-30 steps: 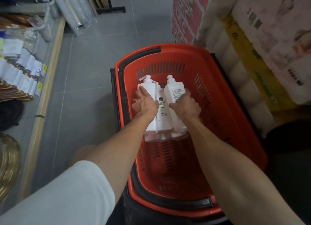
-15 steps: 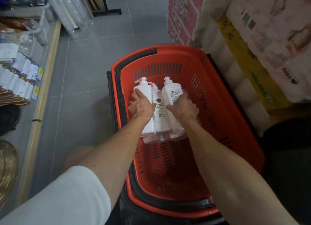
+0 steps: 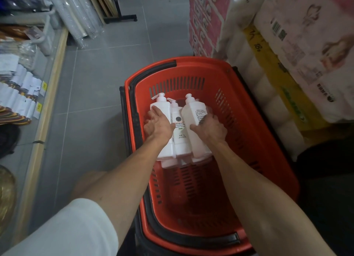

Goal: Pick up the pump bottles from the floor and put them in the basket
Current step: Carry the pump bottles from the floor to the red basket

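Three white pump bottles lie side by side inside the red basket (image 3: pixel 249 133), in its far half; their long axes run along the basket's length, pump heads pointing away from the person toward the slotted far wall, bases toward the person; the left bottle (image 3: pixel 162 106) and mid bottle (image 3: pixel 179 139) lie close to parallel, while the right bottle (image 3: pixel 193 112) is rolled a little so its printed back label faces up; the mid bottle shows its front label; under their near ends more white bases (image 3: pixel 168 163) show, blurred, and I cannot tell how many; the left bottle is near the basket's left wall, and the right bottle leaves a wider strip of red before the right wall; between the forearms the near half of the slotted bottom shows; a black handle (image 3: pixel 153 68) lies along the far left rim and another (image 3: pixel 201 238) along the near rim; outside, the basket stands just beside stacked paper-roll packs (image 3: pixel 268 102) on the right, with grey floor (image 3: pixel 92 102) on the left up to a shelf edge (image 3: pixel 47 95); the left hand (image 3: pixel 160 126) grips the left bottle, thumb along its top, fingers wrapped down its outer side; the right hand (image 3: pixel 210 130) grips the right bottle, thumb on top, fingers curled round its outer side.
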The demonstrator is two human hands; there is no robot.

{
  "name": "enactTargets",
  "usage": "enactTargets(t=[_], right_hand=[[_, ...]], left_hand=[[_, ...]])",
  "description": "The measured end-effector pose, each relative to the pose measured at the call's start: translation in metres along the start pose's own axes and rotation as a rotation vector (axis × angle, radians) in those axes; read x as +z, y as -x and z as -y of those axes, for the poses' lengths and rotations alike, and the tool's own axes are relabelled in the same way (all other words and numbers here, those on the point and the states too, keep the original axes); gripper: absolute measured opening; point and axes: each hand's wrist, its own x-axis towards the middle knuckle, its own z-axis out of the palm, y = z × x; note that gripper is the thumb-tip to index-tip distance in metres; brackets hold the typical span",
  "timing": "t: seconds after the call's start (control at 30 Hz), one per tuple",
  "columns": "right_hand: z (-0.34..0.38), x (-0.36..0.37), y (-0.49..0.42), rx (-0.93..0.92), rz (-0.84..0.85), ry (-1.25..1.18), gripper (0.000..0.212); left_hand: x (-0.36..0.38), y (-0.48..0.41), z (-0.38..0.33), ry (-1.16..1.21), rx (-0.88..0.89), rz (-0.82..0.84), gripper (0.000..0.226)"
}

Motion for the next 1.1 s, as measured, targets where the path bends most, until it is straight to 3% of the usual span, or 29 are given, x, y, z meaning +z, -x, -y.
enactTargets(t=[0.6, 0.83, 1.0, 1.1], right_hand=[[-0.012, -0.002, -0.001, -0.03, 0.028, -0.046, 0.077], [-0.008, -0.021, 0.006, -0.088, 0.043, 0.094, 0.079], [-0.002, -0.061, 0.024, -0.221, 0.034, 0.23, 0.052], [0.008, -0.103, 0.041, -0.226, 0.074, 0.281, 0.06]], left_hand=[[-0.003, 0.003, 0.001, 0.012, 0.004, 0.02, 0.102], [-0.026, -0.005, -0.007, -0.102, 0.041, 0.159, 0.098], [-0.063, 0.011, -0.016, -0.228, 0.372, 0.061, 0.064], [-0.102, 0.03, -0.034, -0.252, 0.506, 0.061, 0.057]])
